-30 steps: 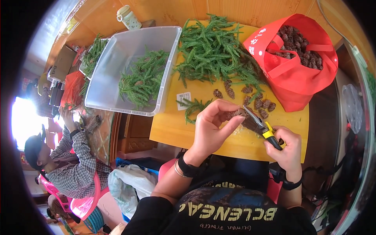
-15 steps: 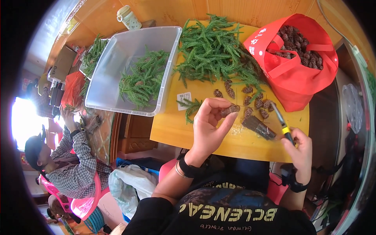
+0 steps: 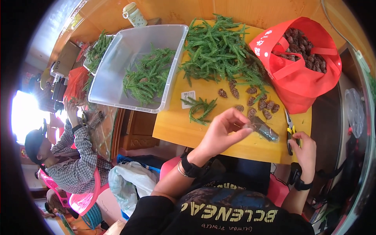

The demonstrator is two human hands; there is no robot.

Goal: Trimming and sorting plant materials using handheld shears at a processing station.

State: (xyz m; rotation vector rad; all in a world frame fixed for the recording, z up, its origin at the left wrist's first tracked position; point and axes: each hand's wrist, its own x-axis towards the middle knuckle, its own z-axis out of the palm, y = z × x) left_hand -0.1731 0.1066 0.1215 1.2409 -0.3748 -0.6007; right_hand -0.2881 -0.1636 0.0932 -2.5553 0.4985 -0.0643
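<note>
My left hand [image 3: 227, 132] is closed at the near end of a clear plastic packet of thin dark strands [image 3: 265, 131], thumb and fingertips pinching its edge. The packet lies slanted on the yellow table. Close by my right hand [image 3: 304, 149], long-nosed pliers with yellow and black handles [image 3: 290, 131] rest on the tabletop. Thumb and forefinger are apart beside the handles; nothing is lifted. Just beyond my left hand lies a brown pine cone [image 3: 239, 107]. More pine cones [image 3: 262, 105] are scattered past the packet. A small green sprig [image 3: 200, 109] sits left of them.
A heap of green sprigs [image 3: 215, 49] covers the table's far side. Farther right stands a red bag [image 3: 291, 96] full of pine cones. At left, a clear plastic tub [image 3: 111, 88] holds sprigs. Another person [image 3: 78, 156] in a checked shirt works at a neighbouring table.
The pine cone has left my left hand and lies on the table; that hand has moved right to the packet. My right hand has lowered the pliers onto the table and loosened its grip.
</note>
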